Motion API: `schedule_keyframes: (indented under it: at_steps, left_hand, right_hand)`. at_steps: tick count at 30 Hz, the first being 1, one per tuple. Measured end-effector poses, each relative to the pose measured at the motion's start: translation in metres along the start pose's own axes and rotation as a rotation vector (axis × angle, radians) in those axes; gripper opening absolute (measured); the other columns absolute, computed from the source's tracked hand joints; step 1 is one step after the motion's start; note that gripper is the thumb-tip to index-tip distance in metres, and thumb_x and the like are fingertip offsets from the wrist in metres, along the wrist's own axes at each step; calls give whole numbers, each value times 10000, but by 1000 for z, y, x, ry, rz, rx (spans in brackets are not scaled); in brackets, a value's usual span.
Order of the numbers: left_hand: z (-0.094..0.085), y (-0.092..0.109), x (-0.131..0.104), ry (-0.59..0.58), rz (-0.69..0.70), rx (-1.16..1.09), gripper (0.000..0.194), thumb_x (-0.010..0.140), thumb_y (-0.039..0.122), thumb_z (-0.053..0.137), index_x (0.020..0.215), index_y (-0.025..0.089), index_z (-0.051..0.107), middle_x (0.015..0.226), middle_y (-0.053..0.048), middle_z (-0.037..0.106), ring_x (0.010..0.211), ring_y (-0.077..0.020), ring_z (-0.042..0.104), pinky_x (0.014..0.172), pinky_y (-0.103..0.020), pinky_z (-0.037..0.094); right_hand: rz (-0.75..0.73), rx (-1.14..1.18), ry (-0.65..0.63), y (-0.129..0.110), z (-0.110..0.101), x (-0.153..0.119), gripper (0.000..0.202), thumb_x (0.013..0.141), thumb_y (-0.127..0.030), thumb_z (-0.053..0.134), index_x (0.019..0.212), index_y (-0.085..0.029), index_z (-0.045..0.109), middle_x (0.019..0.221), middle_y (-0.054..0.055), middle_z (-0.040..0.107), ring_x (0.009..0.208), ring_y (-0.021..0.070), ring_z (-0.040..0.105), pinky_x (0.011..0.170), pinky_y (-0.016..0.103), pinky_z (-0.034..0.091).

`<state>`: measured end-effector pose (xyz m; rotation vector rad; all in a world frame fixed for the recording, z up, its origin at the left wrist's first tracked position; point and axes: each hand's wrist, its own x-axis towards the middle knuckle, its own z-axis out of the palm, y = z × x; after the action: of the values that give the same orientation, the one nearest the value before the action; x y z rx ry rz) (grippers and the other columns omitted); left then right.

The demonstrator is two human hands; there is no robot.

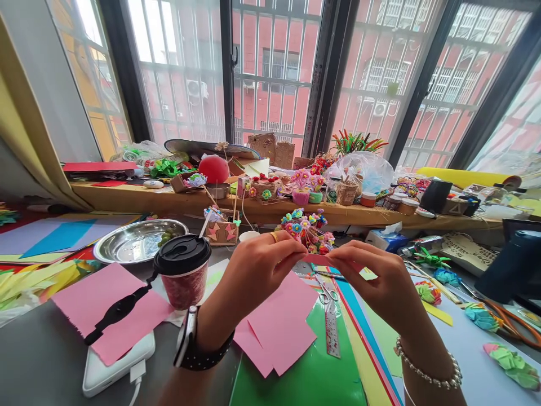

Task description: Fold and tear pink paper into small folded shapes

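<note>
A small folded strip of pink paper [318,259] is stretched level between my two hands, above the table. My left hand [268,262] pinches its left end between thumb and fingers. At the other end, my right hand [372,273] pinches the strip in the same way. Below them, square pink sheets [281,327] lie overlapping on a green sheet [304,383]. Scissors [328,290] and a clear patterned ruler [332,332] rest just right of the pink sheets, under my hands.
To the left stand a lidded cup [186,282], a metal plate [135,242], another pink sheet [112,307] and a white power bank [118,361]. Paper flowers [484,317] and a dark bottle [513,265] are at the right. Crafts line the wooden sill [253,212].
</note>
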<state>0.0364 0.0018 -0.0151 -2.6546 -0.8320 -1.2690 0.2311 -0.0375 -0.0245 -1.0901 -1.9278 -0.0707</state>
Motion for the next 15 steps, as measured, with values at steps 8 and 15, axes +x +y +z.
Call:
schedule_keyframes:
  at_steps: [8, 15]
  left_hand:
    - [11, 8, -1, -31, 59, 60, 152, 831, 234, 475, 823, 174, 613, 751, -6, 639, 651, -122, 581, 568, -227, 422]
    - [4, 3, -3, -87, 83, 74, 163, 836, 225, 462, 817, 187, 619, 762, 6, 648, 662, -121, 585, 562, -222, 404]
  right_hand:
    - [-1, 18, -72, -1, 3, 1, 108, 798, -181, 527, 814, -185, 634, 775, 19, 646, 721, 144, 582, 655, 251, 444]
    - [36, 16, -131, -1, 1, -1, 118, 797, -174, 527, 806, -191, 643, 756, 7, 653, 705, 143, 589, 644, 245, 437]
